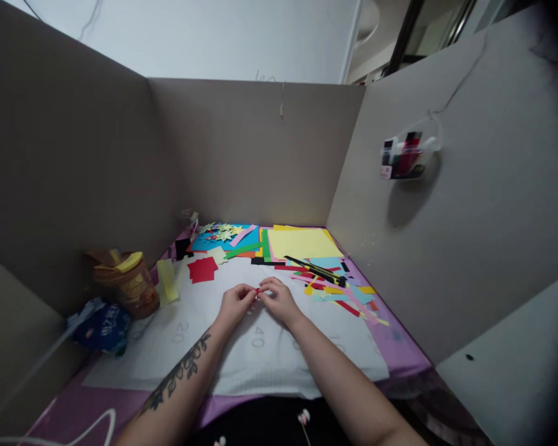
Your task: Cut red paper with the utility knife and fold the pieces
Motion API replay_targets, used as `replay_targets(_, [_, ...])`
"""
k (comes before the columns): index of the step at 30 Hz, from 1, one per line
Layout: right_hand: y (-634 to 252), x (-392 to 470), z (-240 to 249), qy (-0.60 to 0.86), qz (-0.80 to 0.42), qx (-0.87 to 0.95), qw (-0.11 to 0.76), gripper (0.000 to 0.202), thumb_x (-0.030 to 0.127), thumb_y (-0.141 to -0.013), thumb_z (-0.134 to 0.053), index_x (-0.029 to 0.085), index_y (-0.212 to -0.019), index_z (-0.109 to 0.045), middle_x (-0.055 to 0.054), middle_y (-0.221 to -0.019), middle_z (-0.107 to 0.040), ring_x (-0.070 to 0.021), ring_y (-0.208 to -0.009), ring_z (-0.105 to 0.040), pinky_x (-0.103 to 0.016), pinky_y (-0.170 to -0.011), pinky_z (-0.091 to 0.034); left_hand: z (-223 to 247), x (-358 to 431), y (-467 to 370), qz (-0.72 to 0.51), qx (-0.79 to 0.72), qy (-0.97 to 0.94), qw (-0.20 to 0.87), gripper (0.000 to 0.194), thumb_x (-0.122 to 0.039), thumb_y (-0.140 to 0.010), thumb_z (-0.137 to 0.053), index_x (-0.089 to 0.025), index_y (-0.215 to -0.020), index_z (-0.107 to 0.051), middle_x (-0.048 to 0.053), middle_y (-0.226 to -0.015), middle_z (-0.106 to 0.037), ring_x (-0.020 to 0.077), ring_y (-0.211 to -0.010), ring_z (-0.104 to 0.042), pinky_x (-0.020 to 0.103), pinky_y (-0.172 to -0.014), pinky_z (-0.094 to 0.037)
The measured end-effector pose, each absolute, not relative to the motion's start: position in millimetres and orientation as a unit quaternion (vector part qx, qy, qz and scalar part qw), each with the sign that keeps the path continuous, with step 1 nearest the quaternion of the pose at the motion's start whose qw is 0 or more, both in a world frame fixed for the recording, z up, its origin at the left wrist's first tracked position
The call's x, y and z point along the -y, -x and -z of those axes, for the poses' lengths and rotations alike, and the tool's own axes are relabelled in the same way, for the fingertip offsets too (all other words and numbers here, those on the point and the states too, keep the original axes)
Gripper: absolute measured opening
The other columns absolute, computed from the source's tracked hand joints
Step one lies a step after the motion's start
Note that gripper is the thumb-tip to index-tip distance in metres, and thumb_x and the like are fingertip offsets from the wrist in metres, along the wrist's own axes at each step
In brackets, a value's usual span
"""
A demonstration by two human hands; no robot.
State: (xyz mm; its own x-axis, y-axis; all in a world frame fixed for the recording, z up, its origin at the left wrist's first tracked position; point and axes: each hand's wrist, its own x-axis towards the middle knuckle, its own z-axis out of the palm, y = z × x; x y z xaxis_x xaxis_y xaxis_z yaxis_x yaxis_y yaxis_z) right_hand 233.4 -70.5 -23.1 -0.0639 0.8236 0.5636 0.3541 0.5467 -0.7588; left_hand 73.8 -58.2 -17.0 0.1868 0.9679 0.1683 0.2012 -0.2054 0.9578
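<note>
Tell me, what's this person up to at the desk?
They are working at something small with both bare hands. The left hand and right hand meet over a white sheet printed with numbers, fingertips together around a small red piece, too small to make out. Flat red paper pieces lie beyond the left hand, pale yellow paper stars farther back, and loose coloured paper strips to the right.

You've got a white sheet [260,371] on a purple table [404,353], strips [360,297] scattered right, red paper [203,270] left, yellow paper [304,243] at the back, plus a tub [134,288] beside a packet [105,325].
</note>
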Motion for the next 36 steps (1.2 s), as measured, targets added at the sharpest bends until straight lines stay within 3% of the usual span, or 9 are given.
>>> replay_targets(16, [-232.1, 69.4, 22.9, 0.428, -0.217, 0.688, 0.545, 0.012, 0.015, -0.075, -0.059, 0.021, -0.070, -0.068, -0.005, -0.087, -0.063, -0.0168, -0.086, -0.059, -0.030, -0.082, -0.045, 14.6, 61.6, -74.0, -0.442, -0.449, -0.673, 0.387, 0.021, -0.034, -0.074, -0.060, -0.014, -0.071, -0.065, 0.003, -0.061, -0.065, 0.0135, -0.056, -0.056, 0.022, -0.054, -0.042])
replay_targets(26, [-229.8, 70.9, 22.5, 0.419, -0.207, 0.692, 0.549, 0.012, 0.014, -0.074, -0.058, 0.021, -0.067, -0.065, -0.003, -0.081, -0.063, -0.0171, -0.084, -0.058, -0.031, -0.080, -0.045, 10.5, 62.1, -74.0, -0.438, -0.435, -0.687, 0.383, 0.021, -0.033, -0.076, -0.057, -0.015, -0.077, -0.068, 0.004, -0.068, -0.068, 0.0153, -0.063, -0.060, 0.023, -0.058, -0.045])
replay_targets(36, [-228.8, 72.8, 20.6, 0.462, -0.219, 0.664, 0.546, 0.009, 0.015, -0.073, -0.055, 0.020, -0.077, -0.061, -0.001, -0.079, -0.062, -0.0159, -0.077, -0.057, -0.028, -0.072, -0.044, 7.8, 63.4, -73.4, -0.444, -0.449, -0.688, 0.358, 0.019, -0.030, -0.077, -0.055, -0.016, -0.075, -0.068, 0.003, -0.071, -0.069, 0.0151, -0.066, -0.060, 0.023, -0.063, -0.045])
